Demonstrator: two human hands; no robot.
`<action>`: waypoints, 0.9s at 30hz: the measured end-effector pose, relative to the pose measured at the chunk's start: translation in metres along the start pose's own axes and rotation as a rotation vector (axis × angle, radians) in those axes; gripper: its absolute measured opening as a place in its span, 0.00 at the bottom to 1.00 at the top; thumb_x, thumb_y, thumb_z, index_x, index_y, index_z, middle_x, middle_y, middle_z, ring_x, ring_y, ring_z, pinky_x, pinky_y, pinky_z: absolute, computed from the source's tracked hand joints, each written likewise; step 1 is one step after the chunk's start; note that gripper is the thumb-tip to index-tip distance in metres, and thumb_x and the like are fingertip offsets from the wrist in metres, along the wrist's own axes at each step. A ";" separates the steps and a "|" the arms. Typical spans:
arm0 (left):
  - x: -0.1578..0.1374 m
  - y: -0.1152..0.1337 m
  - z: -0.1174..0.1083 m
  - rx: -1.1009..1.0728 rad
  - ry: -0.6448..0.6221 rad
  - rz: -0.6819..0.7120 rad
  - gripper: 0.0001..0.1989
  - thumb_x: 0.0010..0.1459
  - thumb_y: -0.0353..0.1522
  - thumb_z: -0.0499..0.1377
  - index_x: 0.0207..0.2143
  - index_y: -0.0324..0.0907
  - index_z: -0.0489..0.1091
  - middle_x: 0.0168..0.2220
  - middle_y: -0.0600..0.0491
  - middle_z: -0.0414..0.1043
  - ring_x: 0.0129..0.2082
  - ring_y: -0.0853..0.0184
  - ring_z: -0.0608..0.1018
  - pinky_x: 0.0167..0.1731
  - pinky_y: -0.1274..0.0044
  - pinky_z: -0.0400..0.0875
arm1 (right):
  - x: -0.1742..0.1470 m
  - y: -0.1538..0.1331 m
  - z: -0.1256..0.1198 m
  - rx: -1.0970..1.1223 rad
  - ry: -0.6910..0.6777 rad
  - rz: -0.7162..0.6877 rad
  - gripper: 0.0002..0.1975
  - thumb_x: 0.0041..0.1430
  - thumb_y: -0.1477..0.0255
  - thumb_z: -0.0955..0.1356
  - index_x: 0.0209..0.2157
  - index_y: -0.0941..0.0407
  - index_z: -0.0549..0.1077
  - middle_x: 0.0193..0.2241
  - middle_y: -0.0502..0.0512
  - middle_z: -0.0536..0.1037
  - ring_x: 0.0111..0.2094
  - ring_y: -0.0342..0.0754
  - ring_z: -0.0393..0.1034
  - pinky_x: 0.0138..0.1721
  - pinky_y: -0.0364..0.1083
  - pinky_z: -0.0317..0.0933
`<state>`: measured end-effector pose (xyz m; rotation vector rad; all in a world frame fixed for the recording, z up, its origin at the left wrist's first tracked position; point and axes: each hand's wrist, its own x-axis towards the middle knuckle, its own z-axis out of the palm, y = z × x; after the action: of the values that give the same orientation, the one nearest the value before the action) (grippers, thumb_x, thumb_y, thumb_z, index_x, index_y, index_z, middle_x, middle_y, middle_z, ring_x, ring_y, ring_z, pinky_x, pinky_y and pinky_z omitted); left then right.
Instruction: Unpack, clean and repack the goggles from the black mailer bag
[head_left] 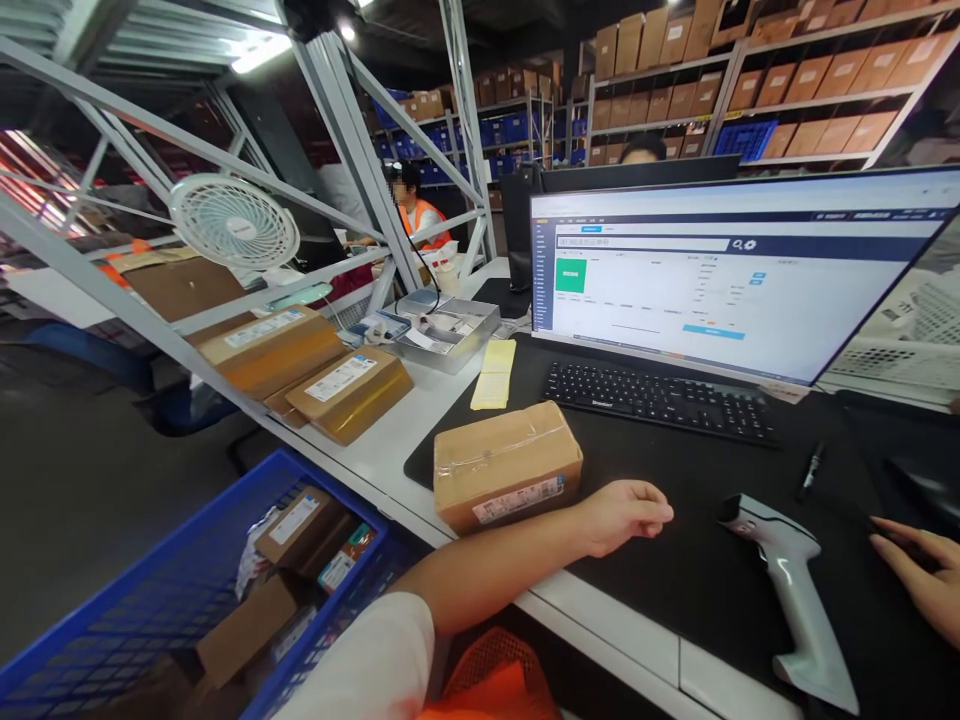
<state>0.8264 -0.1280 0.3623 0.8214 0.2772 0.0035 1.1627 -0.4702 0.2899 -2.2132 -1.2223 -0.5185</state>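
**Both hands idle on desk mat, parcel by left wrist**

While the left hand rests on the black desk mat, its fingers are loosely curled and hold nothing — the forearm lies across the desk edge. Taped cardboard parcel sits on the mat just beside that wrist, label on the near side face; touching or a hair apart, can't tell. Right hand lies flat at the right frame edge, fingers extended and close together, partly cut off, nothing in it. Handheld barcode scanner lies on the mat between the two hands, apart from both. Black marker lies past the scanner, near the keyboard. Monitor behind it shows a web form. Yellow slips left of the keyboard. Two labelled boxes further left on the white desk. Blue wire basket below the desk edge holds more parcels. Another person in an orange vest sits in the background.
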 end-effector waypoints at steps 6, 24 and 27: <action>0.000 -0.001 0.000 -0.011 0.023 0.007 0.31 0.28 0.46 0.80 0.25 0.39 0.69 0.20 0.61 0.65 0.21 0.74 0.66 0.29 0.75 0.55 | 0.023 -0.059 -0.015 -0.058 -0.248 0.727 0.28 0.37 0.45 0.66 0.34 0.48 0.83 0.41 0.61 0.83 0.32 0.68 0.78 0.36 0.65 0.70; 0.001 -0.002 -0.003 -0.042 -0.032 0.080 0.21 0.37 0.40 0.75 0.21 0.40 0.65 0.19 0.60 0.61 0.20 0.74 0.66 0.28 0.76 0.55 | 0.012 -0.048 0.001 -0.015 -0.342 0.584 0.30 0.46 0.45 0.64 0.43 0.49 0.79 0.44 0.65 0.81 0.46 0.69 0.76 0.50 0.64 0.67; 0.000 -0.002 -0.003 -0.038 -0.042 0.102 0.25 0.38 0.41 0.75 0.20 0.41 0.62 0.20 0.60 0.60 0.21 0.74 0.65 0.29 0.76 0.56 | 0.015 -0.057 -0.001 -0.018 -0.325 0.586 0.32 0.46 0.44 0.63 0.43 0.51 0.79 0.45 0.65 0.81 0.42 0.68 0.76 0.49 0.63 0.67</action>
<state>0.8255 -0.1275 0.3590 0.7967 0.1945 0.0866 1.1214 -0.4367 0.3154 -2.5830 -0.6447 0.0671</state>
